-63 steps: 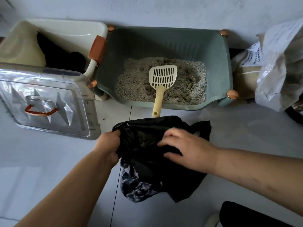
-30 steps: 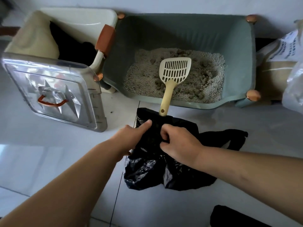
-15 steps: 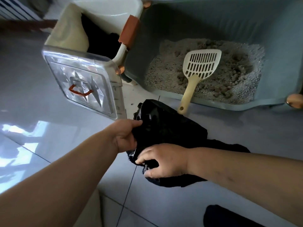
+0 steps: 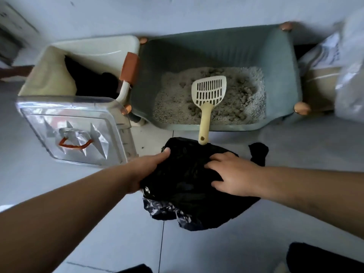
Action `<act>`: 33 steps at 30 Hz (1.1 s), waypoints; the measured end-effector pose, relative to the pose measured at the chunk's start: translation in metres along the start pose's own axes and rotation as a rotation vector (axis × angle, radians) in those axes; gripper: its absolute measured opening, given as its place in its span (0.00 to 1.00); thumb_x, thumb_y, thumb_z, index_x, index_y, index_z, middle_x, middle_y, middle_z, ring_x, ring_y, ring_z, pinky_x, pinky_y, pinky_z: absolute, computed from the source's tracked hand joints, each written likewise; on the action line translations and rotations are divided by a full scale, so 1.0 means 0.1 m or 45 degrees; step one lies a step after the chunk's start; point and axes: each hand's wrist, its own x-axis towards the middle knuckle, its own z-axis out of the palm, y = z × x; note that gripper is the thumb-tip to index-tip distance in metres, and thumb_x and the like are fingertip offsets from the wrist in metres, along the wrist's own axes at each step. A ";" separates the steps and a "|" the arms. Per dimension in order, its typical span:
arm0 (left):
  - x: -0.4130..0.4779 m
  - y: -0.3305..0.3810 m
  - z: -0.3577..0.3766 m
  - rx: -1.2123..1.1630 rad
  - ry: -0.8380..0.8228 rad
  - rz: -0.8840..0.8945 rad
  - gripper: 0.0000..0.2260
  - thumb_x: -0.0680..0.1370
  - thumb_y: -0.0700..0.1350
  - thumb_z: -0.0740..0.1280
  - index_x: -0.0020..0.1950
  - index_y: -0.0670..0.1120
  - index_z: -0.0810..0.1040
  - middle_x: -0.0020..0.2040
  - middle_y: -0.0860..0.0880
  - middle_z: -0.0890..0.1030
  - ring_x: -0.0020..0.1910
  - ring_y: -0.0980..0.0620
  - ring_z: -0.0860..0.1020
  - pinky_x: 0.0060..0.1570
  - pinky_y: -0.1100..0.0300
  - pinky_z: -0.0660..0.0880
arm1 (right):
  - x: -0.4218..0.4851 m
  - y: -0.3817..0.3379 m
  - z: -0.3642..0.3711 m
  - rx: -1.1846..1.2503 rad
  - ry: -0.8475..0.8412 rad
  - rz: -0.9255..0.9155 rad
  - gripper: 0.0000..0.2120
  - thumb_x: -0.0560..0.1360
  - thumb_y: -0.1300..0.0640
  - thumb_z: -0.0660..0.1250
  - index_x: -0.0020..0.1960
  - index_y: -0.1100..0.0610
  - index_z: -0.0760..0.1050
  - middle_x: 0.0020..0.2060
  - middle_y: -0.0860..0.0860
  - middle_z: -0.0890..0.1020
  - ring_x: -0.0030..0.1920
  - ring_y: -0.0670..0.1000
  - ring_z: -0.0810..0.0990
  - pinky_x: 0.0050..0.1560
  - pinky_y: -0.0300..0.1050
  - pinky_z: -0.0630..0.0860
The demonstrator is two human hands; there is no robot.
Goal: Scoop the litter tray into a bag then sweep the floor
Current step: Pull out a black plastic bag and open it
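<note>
Our left thumb (image 4: 165, 151) lies straight along the top left edge of the crumpled black plastic bag (image 4: 187, 186). The other fingers are tucked under it out of sight, so the left hand (image 4: 149, 170) is pinching that edge. The fingers (image 4: 215, 161) of our right hand (image 4: 234, 175) are spread and pressed on top of the bag, not closed round anything. Both forearms reach in from below.

The bag sits on the grey tiled floor (image 4: 295, 213), just in front of the grey-green plastic litter tray (image 4: 279, 71). On the tray's grey clumpy litter (image 4: 246, 99) lies the cream slotted plastic scoop (image 4: 209, 91), with its handle over the front rim and the tip above the bag's top edge.

Off left there's a clear plastic lid (image 4: 74, 131) with an orange handle, in front of a cream plastic bin (image 4: 94, 48). There's a blurry white plastic sack (image 4: 348, 79) at right.
</note>
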 end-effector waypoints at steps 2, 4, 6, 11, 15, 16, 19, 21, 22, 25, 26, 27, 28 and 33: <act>0.11 -0.06 0.07 0.200 0.061 0.087 0.38 0.65 0.70 0.71 0.63 0.43 0.77 0.57 0.45 0.81 0.57 0.45 0.79 0.62 0.52 0.73 | -0.07 -0.03 0.04 -0.049 -0.019 0.025 0.28 0.77 0.44 0.61 0.75 0.49 0.60 0.74 0.50 0.58 0.73 0.55 0.56 0.72 0.50 0.61; 0.26 -0.15 0.14 0.382 0.223 0.259 0.44 0.61 0.68 0.75 0.70 0.46 0.68 0.61 0.44 0.77 0.57 0.44 0.78 0.59 0.50 0.76 | -0.08 -0.09 0.11 -0.083 -0.003 0.024 0.28 0.78 0.44 0.61 0.75 0.49 0.59 0.74 0.49 0.57 0.73 0.53 0.56 0.72 0.48 0.61; 0.34 -0.21 0.25 0.644 0.350 0.406 0.41 0.70 0.56 0.73 0.76 0.51 0.54 0.66 0.43 0.70 0.60 0.41 0.76 0.58 0.50 0.75 | -0.08 -0.17 0.17 -0.115 0.059 -0.041 0.26 0.79 0.46 0.59 0.75 0.49 0.60 0.74 0.47 0.59 0.73 0.51 0.56 0.73 0.44 0.58; 0.49 -0.41 0.15 0.672 0.281 0.631 0.30 0.75 0.35 0.56 0.74 0.57 0.64 0.61 0.45 0.77 0.53 0.44 0.79 0.52 0.50 0.79 | 0.23 -0.48 0.39 -0.302 -0.075 -0.086 0.22 0.79 0.46 0.59 0.72 0.44 0.66 0.77 0.49 0.55 0.77 0.54 0.47 0.73 0.55 0.55; 0.58 -0.52 0.01 0.457 0.190 0.485 0.22 0.75 0.34 0.56 0.62 0.51 0.78 0.44 0.48 0.81 0.40 0.48 0.81 0.37 0.60 0.77 | 0.29 -0.37 0.55 -0.459 -0.369 0.245 0.26 0.75 0.55 0.65 0.72 0.44 0.66 0.78 0.51 0.47 0.76 0.60 0.41 0.74 0.61 0.47; 0.60 -0.54 0.01 0.488 0.184 0.483 0.19 0.75 0.35 0.57 0.60 0.49 0.79 0.43 0.48 0.81 0.39 0.48 0.80 0.36 0.61 0.75 | 0.26 -0.32 0.57 -0.456 -0.392 0.311 0.27 0.75 0.55 0.65 0.73 0.44 0.65 0.78 0.51 0.47 0.76 0.60 0.41 0.74 0.62 0.47; 0.69 -0.56 0.10 0.775 0.092 0.488 0.15 0.74 0.38 0.60 0.60 0.44 0.76 0.47 0.44 0.79 0.39 0.46 0.77 0.33 0.60 0.71 | 0.15 -0.24 0.55 -0.420 -0.327 0.455 0.24 0.75 0.56 0.64 0.70 0.48 0.68 0.74 0.54 0.60 0.74 0.60 0.54 0.73 0.58 0.55; 0.71 -0.52 0.17 0.920 0.077 0.523 0.16 0.73 0.42 0.62 0.61 0.45 0.74 0.48 0.44 0.78 0.41 0.46 0.78 0.35 0.59 0.73 | 0.08 -0.29 0.55 -0.293 -0.055 0.424 0.19 0.75 0.57 0.63 0.66 0.50 0.71 0.64 0.51 0.71 0.66 0.56 0.66 0.66 0.50 0.66; 0.71 -0.51 0.20 0.954 0.079 0.561 0.18 0.72 0.44 0.64 0.62 0.46 0.72 0.49 0.45 0.78 0.43 0.46 0.79 0.38 0.57 0.76 | 0.05 -0.34 0.56 -0.155 0.083 0.365 0.18 0.75 0.57 0.63 0.65 0.49 0.71 0.61 0.49 0.73 0.63 0.54 0.69 0.63 0.48 0.69; 0.67 -0.46 0.30 0.911 0.065 0.645 0.25 0.72 0.50 0.65 0.68 0.50 0.67 0.53 0.46 0.79 0.48 0.46 0.80 0.47 0.52 0.79 | -0.04 -0.51 0.67 0.046 -0.007 0.154 0.19 0.74 0.54 0.62 0.65 0.46 0.71 0.64 0.46 0.72 0.65 0.52 0.66 0.66 0.51 0.65; 0.67 -0.44 0.32 0.869 0.076 0.656 0.22 0.74 0.48 0.63 0.68 0.49 0.68 0.53 0.46 0.79 0.48 0.45 0.80 0.47 0.53 0.79 | -0.05 -0.56 0.73 -0.019 -0.140 0.103 0.19 0.74 0.53 0.62 0.65 0.48 0.72 0.67 0.47 0.70 0.68 0.53 0.63 0.69 0.52 0.62; 0.67 -0.43 0.33 0.833 0.104 0.656 0.18 0.77 0.45 0.61 0.66 0.48 0.69 0.52 0.45 0.79 0.48 0.45 0.79 0.45 0.54 0.77 | -0.06 -0.59 0.80 -0.057 -0.255 0.082 0.19 0.75 0.53 0.61 0.65 0.49 0.72 0.69 0.47 0.69 0.71 0.54 0.60 0.71 0.52 0.60; 0.69 -0.42 0.33 0.791 0.134 0.647 0.15 0.78 0.43 0.59 0.64 0.46 0.71 0.51 0.44 0.79 0.46 0.44 0.79 0.42 0.55 0.75 | -0.07 -0.59 0.85 -0.068 -0.336 0.087 0.19 0.75 0.54 0.61 0.66 0.50 0.72 0.71 0.47 0.67 0.72 0.54 0.58 0.72 0.52 0.59; 0.65 -0.54 0.21 0.661 0.125 0.576 0.17 0.78 0.46 0.64 0.66 0.47 0.70 0.53 0.45 0.79 0.48 0.46 0.80 0.47 0.52 0.79 | -0.09 -0.56 0.69 0.113 -0.011 0.178 0.18 0.74 0.60 0.61 0.63 0.50 0.75 0.62 0.48 0.75 0.63 0.51 0.72 0.63 0.45 0.71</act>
